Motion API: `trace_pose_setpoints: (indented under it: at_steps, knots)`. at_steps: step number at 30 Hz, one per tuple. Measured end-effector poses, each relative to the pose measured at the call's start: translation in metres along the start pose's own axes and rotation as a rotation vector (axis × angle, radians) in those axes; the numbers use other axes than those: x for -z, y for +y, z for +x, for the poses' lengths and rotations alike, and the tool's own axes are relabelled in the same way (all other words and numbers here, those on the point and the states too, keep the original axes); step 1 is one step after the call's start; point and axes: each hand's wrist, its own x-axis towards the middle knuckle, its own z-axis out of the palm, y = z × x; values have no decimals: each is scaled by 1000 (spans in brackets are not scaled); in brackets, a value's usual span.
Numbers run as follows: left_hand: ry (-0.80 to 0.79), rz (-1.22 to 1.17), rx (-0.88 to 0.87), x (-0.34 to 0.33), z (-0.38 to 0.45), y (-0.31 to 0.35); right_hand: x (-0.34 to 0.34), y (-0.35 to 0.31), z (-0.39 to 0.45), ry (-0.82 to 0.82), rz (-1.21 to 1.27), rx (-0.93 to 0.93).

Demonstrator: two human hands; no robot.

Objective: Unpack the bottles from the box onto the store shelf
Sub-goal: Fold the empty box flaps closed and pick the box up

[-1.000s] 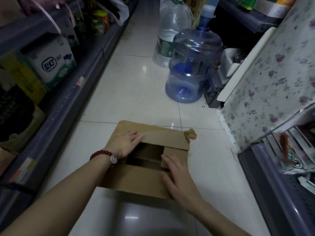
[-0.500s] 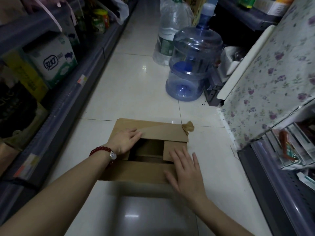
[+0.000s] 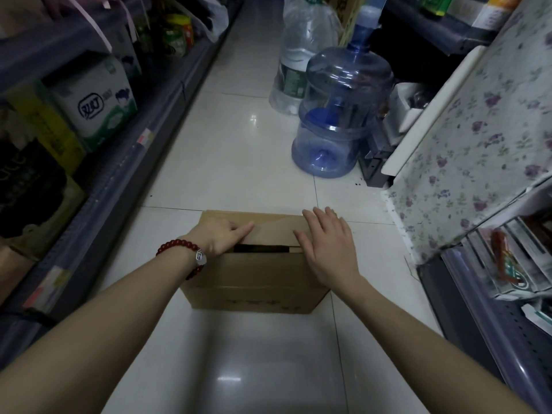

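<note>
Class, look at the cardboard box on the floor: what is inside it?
Only a dark slit shows between the flaps of the cardboard box. The left hand and right hand rest on the top flaps, which cover the inside, so no contents are visible.

The scene is dim with a cool bluish cast. Overhead lamps leave small glare patches on the glossy floor tiles. The left shelves sink into murky shadow. Wide-angle distortion bends the edges, and the floral cloth at right looks slightly smeared.
</note>
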Motion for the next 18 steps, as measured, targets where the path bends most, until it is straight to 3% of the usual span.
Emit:
trace_pose_setpoints:
  at_steps: [6, 11, 14, 18]
  knots:
    - [218, 143, -38, -5, 1, -1, -31, 6, 15, -99, -53, -179]
    - [208, 154, -103, -23, 0, -24, -54, 16, 5, -157, 204, -340]
    - [267, -12, 8, -35, -5, -37, -56, 22, 9, -174, 455, -353]
    - [260, -244, 102, -45, -3, -43, -49, 31, 0, -287, 611, -413]
